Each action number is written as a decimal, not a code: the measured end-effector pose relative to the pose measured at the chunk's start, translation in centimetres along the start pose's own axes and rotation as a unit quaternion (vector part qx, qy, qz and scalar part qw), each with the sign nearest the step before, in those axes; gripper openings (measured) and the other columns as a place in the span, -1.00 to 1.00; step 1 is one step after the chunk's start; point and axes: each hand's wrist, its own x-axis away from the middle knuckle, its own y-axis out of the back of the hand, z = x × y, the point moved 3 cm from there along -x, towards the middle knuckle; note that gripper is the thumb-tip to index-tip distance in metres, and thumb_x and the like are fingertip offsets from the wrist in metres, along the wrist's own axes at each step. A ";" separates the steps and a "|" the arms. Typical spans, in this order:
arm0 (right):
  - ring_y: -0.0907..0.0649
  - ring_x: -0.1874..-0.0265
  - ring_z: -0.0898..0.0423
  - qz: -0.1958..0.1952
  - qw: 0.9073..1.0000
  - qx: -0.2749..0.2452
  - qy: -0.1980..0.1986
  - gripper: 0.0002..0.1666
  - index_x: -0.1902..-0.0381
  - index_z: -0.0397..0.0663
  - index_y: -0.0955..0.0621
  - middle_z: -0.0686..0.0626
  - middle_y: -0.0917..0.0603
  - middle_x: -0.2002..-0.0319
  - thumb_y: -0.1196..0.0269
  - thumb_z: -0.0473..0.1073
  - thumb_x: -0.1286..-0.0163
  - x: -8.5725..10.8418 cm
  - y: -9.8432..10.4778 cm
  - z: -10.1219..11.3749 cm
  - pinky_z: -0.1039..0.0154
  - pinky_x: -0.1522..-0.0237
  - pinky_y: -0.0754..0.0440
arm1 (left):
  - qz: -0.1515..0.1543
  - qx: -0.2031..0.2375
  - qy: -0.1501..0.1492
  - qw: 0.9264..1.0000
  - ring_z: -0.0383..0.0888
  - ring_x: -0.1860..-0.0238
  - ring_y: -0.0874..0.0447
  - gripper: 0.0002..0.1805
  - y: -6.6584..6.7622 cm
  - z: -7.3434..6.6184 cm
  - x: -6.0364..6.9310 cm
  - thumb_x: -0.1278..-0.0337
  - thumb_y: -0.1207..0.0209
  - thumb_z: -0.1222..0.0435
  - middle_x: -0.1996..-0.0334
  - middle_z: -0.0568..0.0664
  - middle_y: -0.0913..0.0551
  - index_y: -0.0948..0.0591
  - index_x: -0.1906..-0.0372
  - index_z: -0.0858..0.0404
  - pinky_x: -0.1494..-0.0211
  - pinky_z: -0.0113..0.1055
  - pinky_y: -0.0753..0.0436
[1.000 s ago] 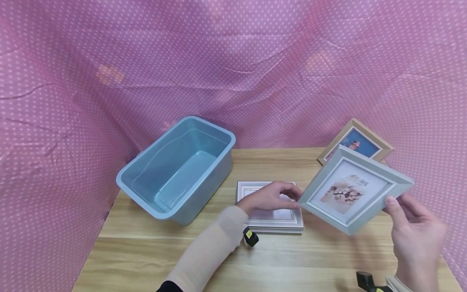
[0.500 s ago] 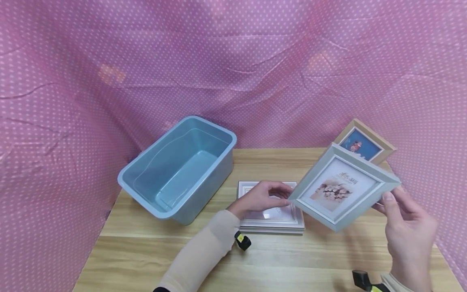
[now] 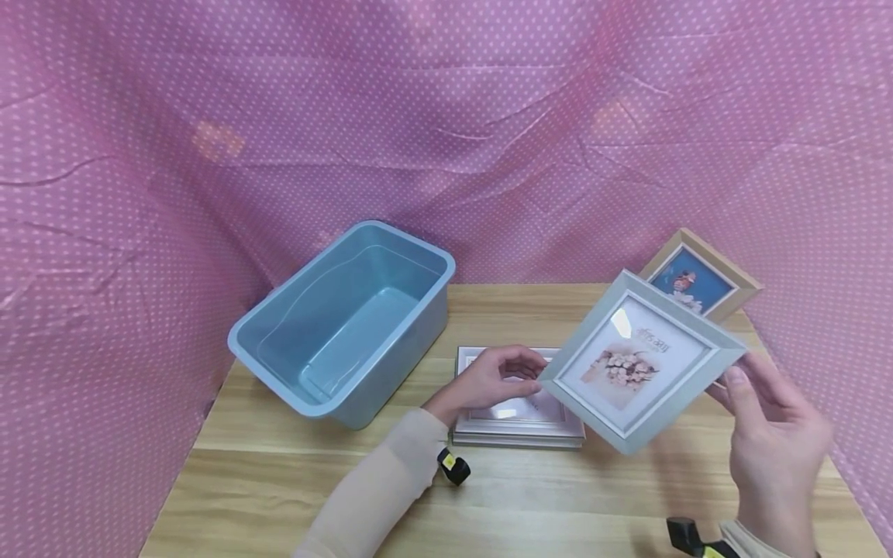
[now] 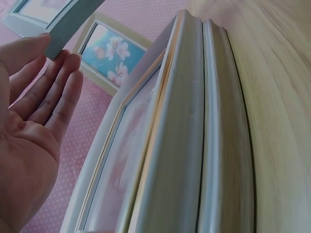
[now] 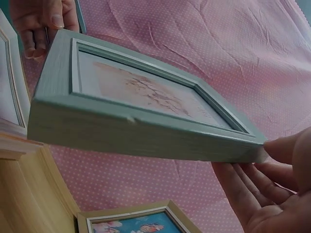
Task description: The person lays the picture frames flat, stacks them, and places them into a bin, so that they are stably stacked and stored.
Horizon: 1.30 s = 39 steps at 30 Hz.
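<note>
Pale grey-green, a rectangular picture frame (image 3: 631, 364) with a blossom print tilts in the air between two bare hands: the right hand (image 3: 777, 449) pinches one corner, thumb above and fingers beneath, and the left hand (image 3: 491, 380) pinches the opposite corner. Beneath the left hand, silvery-white rectangular frames (image 3: 519, 434) lie stacked on the wood-grain table (image 3: 530, 496). Beyond are a deep blue-grey bin (image 3: 398, 372), a tan, blue-pictured frame (image 3: 725, 267) and pink polka-dot cloth (image 3: 516, 170).
</note>
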 end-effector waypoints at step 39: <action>-0.91 0.18 -0.02 0.148 0.985 -0.058 -0.062 -0.57 -0.09 -0.85 -0.54 -0.24 -0.88 0.12 -0.19 -0.86 -0.23 2.4 -1.8 -3.6 0.13 0.07 -0.87 | -0.293 0.080 -0.011 0.953 -0.28 0.07 -0.79 -0.71 4.6 1.6 4.5 -0.31 -0.33 0.51 0.02 0.35 -0.79 -0.66 -0.07 0.58 -0.12 -0.44 -0.77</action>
